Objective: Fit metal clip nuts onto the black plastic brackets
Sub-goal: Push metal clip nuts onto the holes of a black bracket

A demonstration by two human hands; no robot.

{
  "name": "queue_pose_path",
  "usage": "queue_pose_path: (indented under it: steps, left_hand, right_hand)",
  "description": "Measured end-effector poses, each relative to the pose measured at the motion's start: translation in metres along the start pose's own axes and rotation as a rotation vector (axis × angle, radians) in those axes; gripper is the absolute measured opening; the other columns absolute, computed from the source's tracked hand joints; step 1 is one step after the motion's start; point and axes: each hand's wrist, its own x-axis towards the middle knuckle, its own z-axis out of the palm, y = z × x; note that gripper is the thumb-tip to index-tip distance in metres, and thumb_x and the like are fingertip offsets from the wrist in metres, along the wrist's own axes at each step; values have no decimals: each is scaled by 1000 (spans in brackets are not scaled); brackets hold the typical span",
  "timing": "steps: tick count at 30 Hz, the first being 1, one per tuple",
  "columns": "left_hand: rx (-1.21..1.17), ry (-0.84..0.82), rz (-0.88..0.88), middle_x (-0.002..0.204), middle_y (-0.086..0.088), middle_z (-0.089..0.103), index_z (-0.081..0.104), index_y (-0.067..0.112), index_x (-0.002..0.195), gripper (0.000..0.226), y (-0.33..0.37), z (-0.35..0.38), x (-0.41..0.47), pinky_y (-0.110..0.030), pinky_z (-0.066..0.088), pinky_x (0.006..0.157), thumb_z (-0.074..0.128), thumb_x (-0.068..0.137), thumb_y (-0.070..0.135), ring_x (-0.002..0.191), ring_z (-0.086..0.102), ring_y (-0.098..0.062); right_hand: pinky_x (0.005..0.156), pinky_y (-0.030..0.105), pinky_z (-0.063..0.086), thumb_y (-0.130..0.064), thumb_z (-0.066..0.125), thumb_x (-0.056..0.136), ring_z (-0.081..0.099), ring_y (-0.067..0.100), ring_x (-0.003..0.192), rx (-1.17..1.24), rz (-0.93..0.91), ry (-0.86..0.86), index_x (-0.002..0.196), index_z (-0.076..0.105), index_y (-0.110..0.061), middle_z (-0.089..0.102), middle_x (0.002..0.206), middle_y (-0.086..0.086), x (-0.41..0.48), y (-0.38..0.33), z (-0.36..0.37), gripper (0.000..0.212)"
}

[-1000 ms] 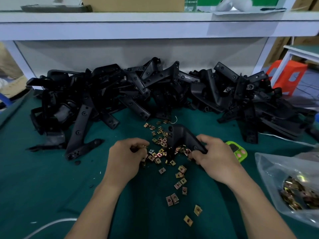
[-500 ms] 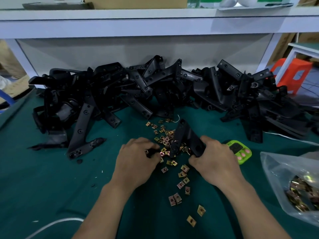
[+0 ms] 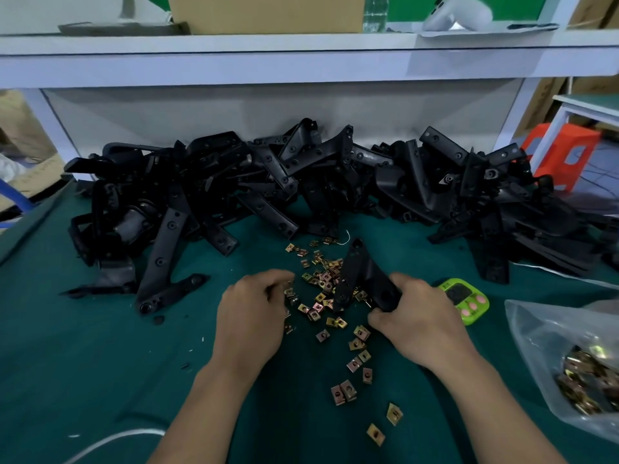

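The right hand [image 3: 422, 324] grips a bracket [image 3: 360, 266], fingers curled round its near end, among the nuts [image 3: 321, 286] scattered on the mat [image 3: 100, 363]. The left hand [image 3: 251, 316] curls its fingers at the nuts' edge; whether it pinches one is unclear.

A factory assembly bench: heaped black brackets [image 3: 301, 182], loose clip nuts [image 3: 321, 286], green mat [image 3: 83, 363].
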Motion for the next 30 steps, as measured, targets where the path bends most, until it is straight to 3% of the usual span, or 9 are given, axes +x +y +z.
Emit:
queue_pose_path:
  steps: [4, 7, 10, 15, 17, 19, 25, 30]
  left_hand:
    - [69, -162, 45, 94, 35, 68, 77, 44, 89, 28, 3, -9, 3, -11, 50, 80, 68, 84, 19, 89, 63, 5]
    - [310, -293, 160, 113, 29, 61, 74, 47, 95, 20, 3, -9, 3, -21, 28, 99, 70, 80, 35, 109, 51, 1]
    - [340, -272, 175, 117, 27, 56, 74, 45, 102, 18, 2, -5, 2, -17, 16, 92, 70, 88, 34, 114, 47, -1]
    - [197, -175, 141, 101, 25, 62, 73, 39, 87, 13, 4, 0, -1, -25, 36, 90, 75, 89, 27, 94, 48, 3]
    - [72, -81, 57, 83, 26, 67, 69, 39, 81, 17, 7, 0, -1, -20, 46, 76, 76, 88, 25, 81, 57, 2]
    - [-48, -40, -6, 75, 29, 69, 68, 37, 80, 19, 9, 0, -1, -8, 44, 62, 75, 88, 22, 79, 63, 5]
    - [-239, -107, -82, 74, 21, 72, 69, 30, 82, 19, 12, 2, 0, -9, 43, 56, 70, 93, 16, 67, 63, 0]
    - [-234, -154, -73, 80, 20, 71, 61, 31, 86, 21, 11, 7, -3, -12, 44, 60, 61, 99, 14, 75, 63, -2]
  right_hand:
    - [49, 33, 44, -37, 72, 75, 59, 13, 60, -12, 2, -6, 73, 55, -27, 60, 60, -7, 0, -1, -1, 20]
    - [49, 32, 45, -37, 72, 75, 59, 12, 60, -17, -2, -12, 74, 55, -30, 61, 60, -7, 0, -1, -1, 18]
    - [51, 32, 46, -38, 71, 75, 59, 12, 61, -31, -1, -19, 75, 57, -29, 62, 62, -7, 0, -1, -1, 17]
    - [49, 33, 45, -37, 72, 75, 59, 12, 60, -12, -2, -9, 73, 56, -28, 61, 60, -7, 0, -3, -2, 18]
    - [47, 31, 41, -36, 72, 74, 59, 11, 58, -7, -9, -1, 73, 56, -29, 60, 58, -7, -1, -3, -2, 18]
    - [47, 31, 40, -36, 72, 74, 58, 12, 59, -43, -21, -17, 73, 54, -31, 60, 59, -8, -2, -3, -2, 19]
    - [47, 30, 39, -41, 71, 74, 57, 11, 61, -146, -44, -12, 77, 54, -34, 60, 62, -9, -6, -6, -3, 19]
    - [50, 33, 45, -37, 71, 75, 58, 13, 60, -59, -53, 34, 76, 53, -31, 60, 59, -9, -7, -9, -6, 19]
